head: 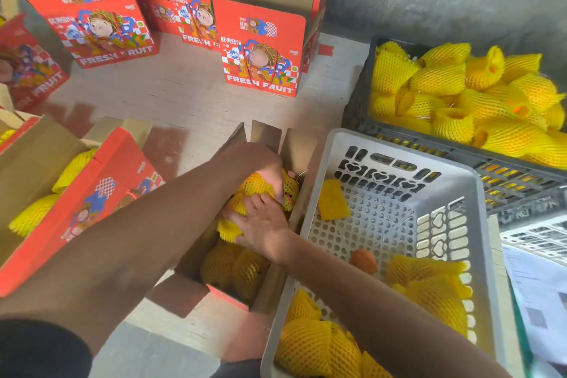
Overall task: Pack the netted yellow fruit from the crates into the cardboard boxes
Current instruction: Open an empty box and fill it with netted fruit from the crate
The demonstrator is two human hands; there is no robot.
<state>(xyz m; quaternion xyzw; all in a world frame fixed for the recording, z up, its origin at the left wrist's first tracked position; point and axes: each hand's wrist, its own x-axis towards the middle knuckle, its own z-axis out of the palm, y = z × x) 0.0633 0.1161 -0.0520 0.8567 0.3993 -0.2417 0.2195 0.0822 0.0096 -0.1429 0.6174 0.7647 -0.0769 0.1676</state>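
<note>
Grey crate (395, 144) crowds open box (294, 144); floor (184, 95) beyond seems free.

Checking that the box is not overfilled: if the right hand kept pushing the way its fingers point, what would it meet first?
The right hand already presses on the yellow foam-netted fruit in the open cardboard box. Straight on, it would likely meet the left hand gripping that fruit from the far side, though depth is unclear.
</note>
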